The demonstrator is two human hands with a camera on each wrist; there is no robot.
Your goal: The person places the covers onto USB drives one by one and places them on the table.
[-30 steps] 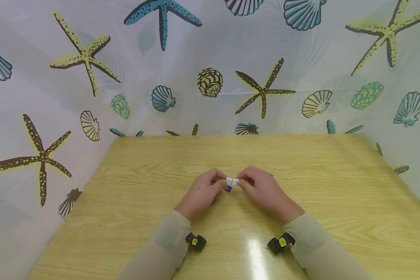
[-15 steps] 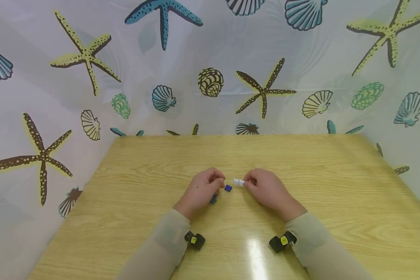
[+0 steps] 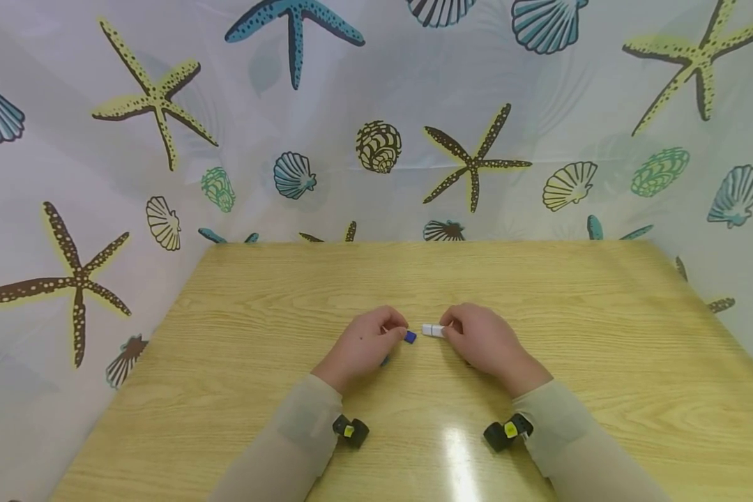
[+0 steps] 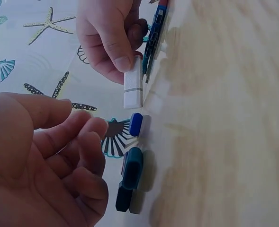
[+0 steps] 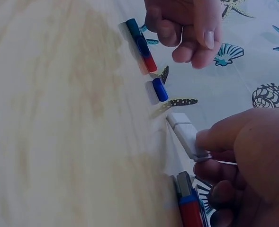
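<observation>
My right hand (image 3: 486,341) pinches a white USB stick (image 3: 433,330) between thumb and fingers; a thin seam rings the stick where its cap meets the body. Its free end points left, close to the table. My left hand (image 3: 362,343) holds nothing, its fingers loosely bent, beside a small blue cap (image 4: 136,124) lying on the table. The cap lies between the white stick and a red and teal stick (image 5: 141,46) near the left hand. Under the right hand lies a red and blue USB stick (image 5: 190,205) with its metal plug bare.
The wooden table (image 3: 276,293) runs back to a white curtain (image 3: 376,84) printed with shells and starfish, which also hangs along both sides. Several small pieces lie in a row under and between the hands. Each sleeve carries a small black wrist camera (image 3: 351,431).
Both hands were on the white USB stick. The left hand has let go and come beside the blue cap, while the right hand has moved slightly right with the stick.
</observation>
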